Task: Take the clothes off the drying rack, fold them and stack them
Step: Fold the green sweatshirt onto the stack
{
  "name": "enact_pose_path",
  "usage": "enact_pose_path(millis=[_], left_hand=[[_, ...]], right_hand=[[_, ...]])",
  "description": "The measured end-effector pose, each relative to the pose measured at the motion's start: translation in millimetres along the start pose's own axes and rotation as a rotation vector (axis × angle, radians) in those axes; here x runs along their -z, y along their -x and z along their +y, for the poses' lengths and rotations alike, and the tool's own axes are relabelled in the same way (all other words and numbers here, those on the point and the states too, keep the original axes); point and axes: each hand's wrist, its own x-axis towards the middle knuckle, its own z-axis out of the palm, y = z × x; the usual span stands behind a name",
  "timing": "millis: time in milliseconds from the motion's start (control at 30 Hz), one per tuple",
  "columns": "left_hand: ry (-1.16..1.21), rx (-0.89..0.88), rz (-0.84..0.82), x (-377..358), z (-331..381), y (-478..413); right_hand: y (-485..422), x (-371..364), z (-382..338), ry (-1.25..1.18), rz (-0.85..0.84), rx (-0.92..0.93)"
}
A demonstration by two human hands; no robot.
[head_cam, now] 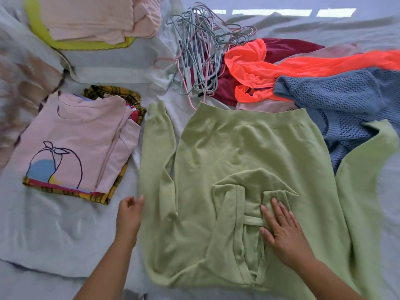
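Note:
A light green hoodie (244, 152) lies spread flat on the bed, hood toward me, its left sleeve laid along its side. My right hand (281, 230) presses flat on the folded hood with straight fingers. My left hand (129, 215) hovers at the edge of the left sleeve, fingers relaxed and holding nothing. To the left sits a stack of folded clothes (75, 144) topped by a pink T-shirt with a drawn figure, over yellow plaid fabric.
Unfolded clothes lie at the back right: a blue knit sweater (337, 98), a neon orange garment (281, 68) and a maroon one (287, 47). A heap of hangers (201, 50) lies at the back centre. Folded pink items on a yellow-edged cloth (93, 20) sit at the back left.

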Motion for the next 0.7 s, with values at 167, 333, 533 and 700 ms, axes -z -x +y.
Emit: enact_pose_path(millis=[167, 333, 533, 700], left_hand=[[0.135, -0.024, -0.091, -16.3, 41.3, -42.6], [0.327, 0.170, -0.390, -18.6, 74.8, -76.0], [0.207, -0.112, -0.565, -15.4, 110.8, -50.3], [0.070, -0.427, -1.009, -28.3, 140.0, 32.0]], right_hand=[[1.4, 3.9, -8.8, -0.290, 0.094, -0.122], [-10.9, 13.9, -45.6, -0.275, 0.474, -0.170], [-41.7, 46.4, -142.8, -0.875, 0.312, 0.021], [-69.6, 85.5, -161.7, -1.731, 0.160, -0.219]])
